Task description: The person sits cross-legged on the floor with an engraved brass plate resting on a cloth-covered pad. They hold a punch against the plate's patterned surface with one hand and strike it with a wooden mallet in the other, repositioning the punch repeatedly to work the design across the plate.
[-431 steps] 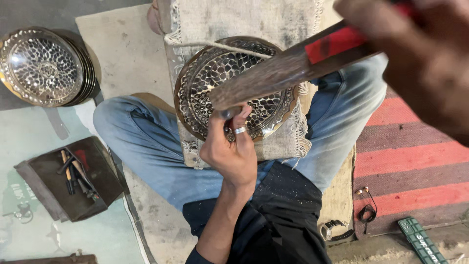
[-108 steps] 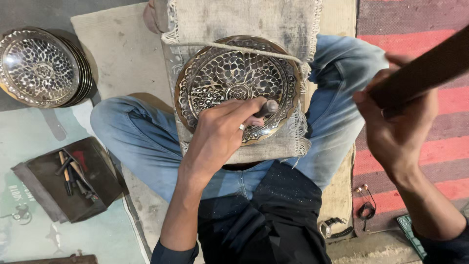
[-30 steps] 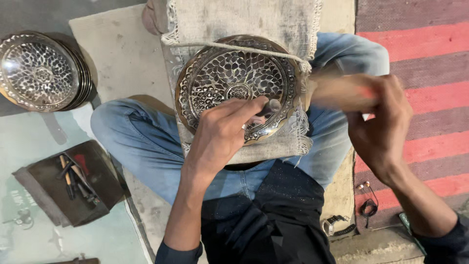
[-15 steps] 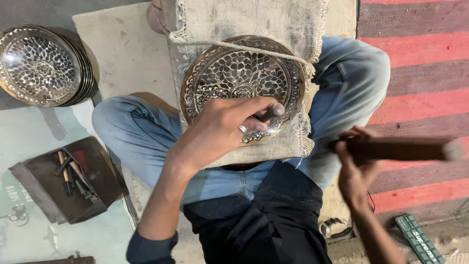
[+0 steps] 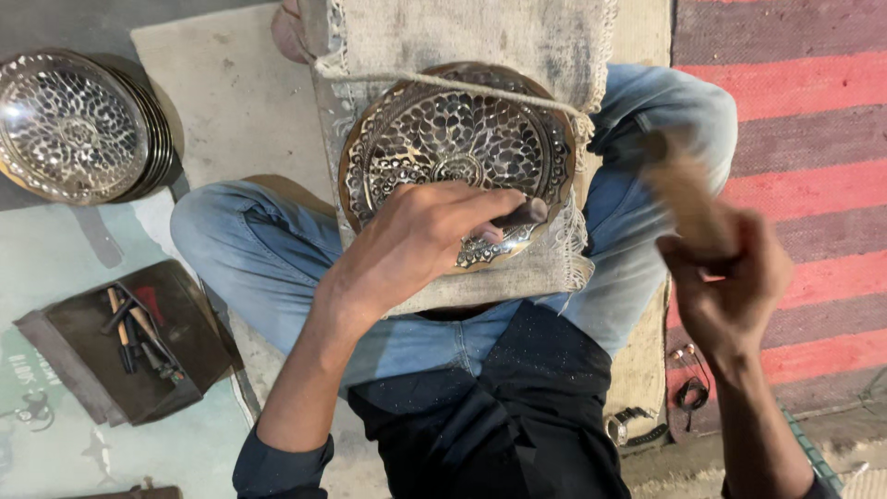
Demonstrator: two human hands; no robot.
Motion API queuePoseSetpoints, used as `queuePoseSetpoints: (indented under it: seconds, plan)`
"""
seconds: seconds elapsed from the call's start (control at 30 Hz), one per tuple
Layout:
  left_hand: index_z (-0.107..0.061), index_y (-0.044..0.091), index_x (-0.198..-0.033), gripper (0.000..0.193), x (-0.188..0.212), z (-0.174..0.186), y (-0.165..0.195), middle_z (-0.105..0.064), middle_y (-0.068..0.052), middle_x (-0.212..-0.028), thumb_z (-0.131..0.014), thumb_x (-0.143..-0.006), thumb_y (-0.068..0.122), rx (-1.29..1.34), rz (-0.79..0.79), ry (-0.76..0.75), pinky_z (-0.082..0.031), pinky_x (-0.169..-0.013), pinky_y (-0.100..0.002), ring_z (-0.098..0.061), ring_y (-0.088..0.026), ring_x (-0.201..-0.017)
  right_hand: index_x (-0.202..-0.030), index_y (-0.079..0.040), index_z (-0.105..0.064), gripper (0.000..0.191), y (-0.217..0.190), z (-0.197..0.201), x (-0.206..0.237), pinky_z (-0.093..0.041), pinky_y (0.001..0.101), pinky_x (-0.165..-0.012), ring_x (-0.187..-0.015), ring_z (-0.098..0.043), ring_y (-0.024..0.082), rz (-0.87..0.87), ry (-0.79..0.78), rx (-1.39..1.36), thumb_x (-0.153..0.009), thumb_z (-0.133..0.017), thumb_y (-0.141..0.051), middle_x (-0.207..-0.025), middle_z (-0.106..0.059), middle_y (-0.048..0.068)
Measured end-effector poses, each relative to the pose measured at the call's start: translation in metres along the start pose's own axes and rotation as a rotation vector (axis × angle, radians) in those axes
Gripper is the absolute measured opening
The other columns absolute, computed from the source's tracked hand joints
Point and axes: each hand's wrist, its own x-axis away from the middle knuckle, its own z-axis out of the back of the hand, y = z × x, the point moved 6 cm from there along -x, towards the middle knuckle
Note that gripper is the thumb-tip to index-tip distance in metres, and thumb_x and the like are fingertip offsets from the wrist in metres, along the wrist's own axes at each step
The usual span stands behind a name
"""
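Observation:
An engraved round metal plate (image 5: 443, 139) rests on burlap cloth (image 5: 480, 37) over my lap, with a cord across its top. My left hand (image 5: 416, 240) lies on the plate's lower edge and grips a short metal chisel (image 5: 517, 214), tip against the plate. My right hand (image 5: 730, 296) is raised to the right of my knee and is closed on a wooden mallet (image 5: 679, 189), which is blurred by motion.
A stack of similar engraved plates (image 5: 78, 125) stands at the upper left. A dark tray with several small tools (image 5: 129, 333) lies at the lower left. A red striped mat (image 5: 795, 139) covers the floor on the right.
My right hand has swung the mallet up from low beside my thigh to a raised spot near my knee. The left hand and chisel stay on the plate.

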Motion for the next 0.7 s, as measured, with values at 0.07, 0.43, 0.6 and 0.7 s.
queuePoseSetpoints:
  seconds: [0.07,0.43,0.6,0.7]
  plan:
    - [-0.07,0.002,-0.123,0.043,0.001,0.002,0.001,-0.078,-0.015,-0.105,-0.06,-0.085,-0.017,0.008,-0.001,0.008,-0.065,-0.072,-0.032,-0.079,-0.02,-0.088,-0.117,0.0,-0.059,0.027,-0.008,0.001,-0.003,-0.054,0.0304,-0.076,-0.085,-0.064,0.016,0.03,0.017,-0.055,-0.102,-0.081,-0.001,-0.103,-0.067,0.012]
    - [-0.069,-0.002,-0.121,0.043,0.002,0.003,0.003,-0.076,-0.015,-0.108,-0.059,-0.084,-0.02,0.037,0.008,0.008,-0.064,-0.074,-0.032,-0.079,-0.02,-0.09,-0.116,-0.002,-0.061,0.033,-0.015,-0.007,-0.014,-0.053,0.0263,-0.081,-0.09,-0.065,0.011,-0.179,0.048,-0.323,-0.089,-0.08,-0.001,-0.101,-0.066,0.002]
    - [-0.069,-0.003,-0.121,0.046,0.004,0.002,0.003,-0.076,-0.016,-0.108,-0.056,-0.081,-0.022,0.058,0.025,0.007,-0.065,-0.074,-0.03,-0.079,-0.02,-0.092,-0.111,0.002,-0.061,0.024,0.004,0.004,-0.015,-0.051,0.0264,-0.078,-0.085,-0.063,0.013,-0.051,-0.002,-0.242,-0.101,-0.084,0.004,-0.098,-0.066,0.009]
    - [-0.069,-0.003,-0.12,0.042,0.003,0.002,0.005,-0.076,-0.015,-0.106,-0.058,-0.083,-0.02,0.039,0.002,0.03,-0.065,-0.075,-0.03,-0.079,-0.02,-0.092,-0.112,0.003,-0.06,0.026,0.01,0.005,-0.018,-0.049,0.0262,-0.075,-0.085,-0.062,0.012,-0.074,-0.04,-0.17,-0.102,-0.084,0.003,-0.098,-0.065,0.009]
